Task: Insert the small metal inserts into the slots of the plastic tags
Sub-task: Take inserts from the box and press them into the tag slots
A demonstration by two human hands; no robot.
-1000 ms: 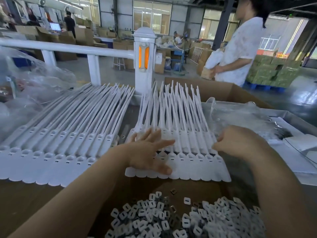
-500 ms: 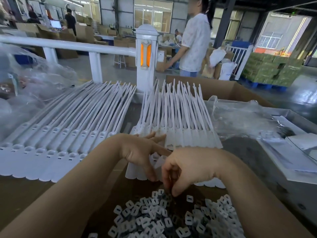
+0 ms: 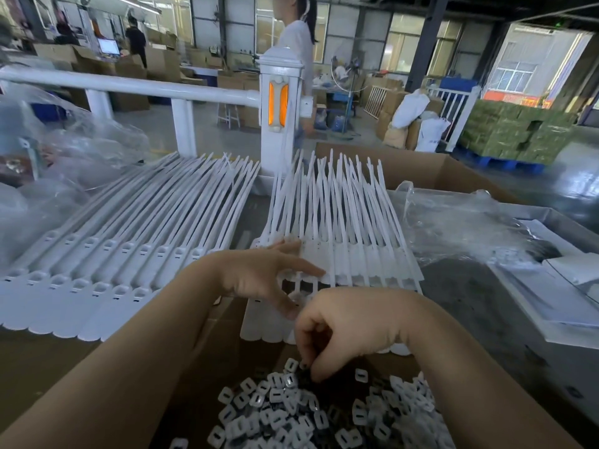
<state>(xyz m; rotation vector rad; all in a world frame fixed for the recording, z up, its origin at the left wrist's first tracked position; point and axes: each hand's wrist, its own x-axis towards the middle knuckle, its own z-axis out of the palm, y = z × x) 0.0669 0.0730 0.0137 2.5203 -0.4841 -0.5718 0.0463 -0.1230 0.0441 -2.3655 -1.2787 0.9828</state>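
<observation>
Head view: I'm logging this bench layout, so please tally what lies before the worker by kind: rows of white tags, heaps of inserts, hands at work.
Rows of white tags: 2, the left row and the right row
Heap of inserts: 1
Hands: 2, the left hand and the right hand
Total: 5

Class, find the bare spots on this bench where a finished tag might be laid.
Free: brown cardboard below the left tag row, and dark bench between the right tag row and paper. Crowded: the insert pile, where the right hand reaches.
</observation>
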